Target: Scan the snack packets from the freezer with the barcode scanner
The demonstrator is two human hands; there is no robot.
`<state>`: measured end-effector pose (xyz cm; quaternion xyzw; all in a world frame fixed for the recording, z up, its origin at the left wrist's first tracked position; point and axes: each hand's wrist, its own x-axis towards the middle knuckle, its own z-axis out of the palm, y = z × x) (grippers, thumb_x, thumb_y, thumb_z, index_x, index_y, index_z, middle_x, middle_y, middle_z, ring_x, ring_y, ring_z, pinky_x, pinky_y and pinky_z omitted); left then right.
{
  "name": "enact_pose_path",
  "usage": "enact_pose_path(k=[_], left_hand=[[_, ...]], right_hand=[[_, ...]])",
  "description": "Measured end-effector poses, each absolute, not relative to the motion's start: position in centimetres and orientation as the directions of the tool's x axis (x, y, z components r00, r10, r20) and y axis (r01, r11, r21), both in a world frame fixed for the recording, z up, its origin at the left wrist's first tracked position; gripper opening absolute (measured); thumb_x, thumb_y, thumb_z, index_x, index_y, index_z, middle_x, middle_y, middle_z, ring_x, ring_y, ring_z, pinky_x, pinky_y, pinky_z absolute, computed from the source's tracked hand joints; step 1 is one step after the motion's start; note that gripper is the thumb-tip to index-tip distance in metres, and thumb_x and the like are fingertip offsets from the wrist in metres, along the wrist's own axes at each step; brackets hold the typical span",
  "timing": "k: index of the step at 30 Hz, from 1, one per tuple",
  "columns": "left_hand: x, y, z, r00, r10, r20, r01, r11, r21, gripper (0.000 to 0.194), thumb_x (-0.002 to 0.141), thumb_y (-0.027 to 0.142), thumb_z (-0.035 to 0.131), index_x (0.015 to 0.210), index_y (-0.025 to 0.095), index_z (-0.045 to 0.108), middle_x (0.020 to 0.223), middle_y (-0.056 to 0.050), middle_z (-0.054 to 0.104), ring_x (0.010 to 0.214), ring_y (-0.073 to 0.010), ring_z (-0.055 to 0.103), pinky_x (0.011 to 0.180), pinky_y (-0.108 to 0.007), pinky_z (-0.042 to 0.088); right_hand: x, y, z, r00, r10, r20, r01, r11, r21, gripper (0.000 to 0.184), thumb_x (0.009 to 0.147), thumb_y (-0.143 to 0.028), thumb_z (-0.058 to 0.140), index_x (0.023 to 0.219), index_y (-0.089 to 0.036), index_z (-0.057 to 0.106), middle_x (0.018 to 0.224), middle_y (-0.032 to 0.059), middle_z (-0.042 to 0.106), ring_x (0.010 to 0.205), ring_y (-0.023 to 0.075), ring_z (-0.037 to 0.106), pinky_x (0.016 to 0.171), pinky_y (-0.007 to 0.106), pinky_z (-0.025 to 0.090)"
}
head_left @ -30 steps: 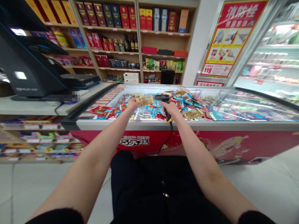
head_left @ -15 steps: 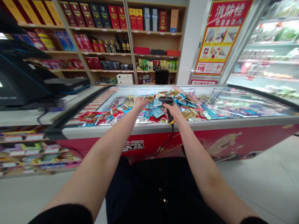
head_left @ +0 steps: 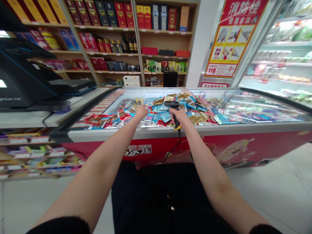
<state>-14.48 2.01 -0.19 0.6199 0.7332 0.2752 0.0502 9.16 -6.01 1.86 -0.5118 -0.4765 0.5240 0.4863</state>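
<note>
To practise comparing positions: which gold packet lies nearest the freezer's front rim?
The gold packet right of the right hand; other visible gold ones lie farther back.

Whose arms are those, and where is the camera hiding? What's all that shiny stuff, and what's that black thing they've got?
There's no robot here, just a person. The camera sits on their head and looks forward and down, so you see what is in front of them, with their own arms reaching out.

The long red chest looks like a shop freezer. Lots of shiny packets, blue, red and gold, are spread over it. Behind it are shelves of boxes.

The right hand holds a black and yellow scanner with a cord. The left hand is by the packets; I can't tell if it holds anything.
</note>
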Motion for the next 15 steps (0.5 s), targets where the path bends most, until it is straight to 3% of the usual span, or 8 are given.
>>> enact_pose_path(k=[4,8,11,15], left_hand=[[-17.3,0.7,-0.8,-0.236,0.939,0.250,0.962,0.188,0.199,0.055,0.097,0.036,0.055,0.142,0.006,0.065,0.148,-0.028,0.061,0.142,-0.0393,0.055,0.118,-0.047,0.041],[-19.1,-0.9,-1.7,-0.165,0.966,0.199,0.985,0.152,0.078,0.057,0.104,0.046,0.041,0.145,0.011,0.061,0.157,-0.026,0.054,0.148,-0.0389,0.048,0.124,-0.058,0.029],[-19.8,-2.0,-1.9,-0.072,0.978,0.194,0.996,0.061,0.063,0.054,0.105,0.044,0.037,0.135,0.011,0.068,0.150,-0.024,0.060,0.141,-0.0369,0.055,0.118,-0.051,0.039],[-20.4,-3.2,-1.5,-0.060,0.982,0.182,0.990,0.035,0.137,0.051,0.105,0.044,0.038,0.120,0.013,0.075,0.124,-0.022,0.075,0.121,-0.0339,0.070,0.097,-0.037,0.052]], right_hand=[[8.0,-6.4,2.1,-0.037,0.996,-0.079,0.000,-0.079,-0.997,0.031,0.099,-0.025,0.068,0.073,-0.021,0.053,0.049,-0.0043,0.054,0.036,0.0107,0.047,0.037,0.021,0.040],[6.4,-7.0,2.7,-0.075,0.995,-0.071,0.030,-0.069,-0.997,0.035,0.100,-0.022,0.064,0.069,-0.021,0.050,0.046,-0.0044,0.052,0.033,0.0111,0.046,0.035,0.023,0.038],[5.1,-7.2,2.8,-0.098,0.992,-0.085,0.047,-0.081,-0.996,0.034,0.100,-0.021,0.064,0.068,-0.020,0.051,0.044,-0.0036,0.052,0.033,0.0108,0.046,0.034,0.022,0.038],[3.3,-7.4,2.7,-0.131,0.987,-0.090,0.067,-0.082,-0.994,0.030,0.098,-0.022,0.067,0.071,-0.019,0.055,0.044,-0.0038,0.053,0.034,0.0107,0.047,0.035,0.021,0.040]])
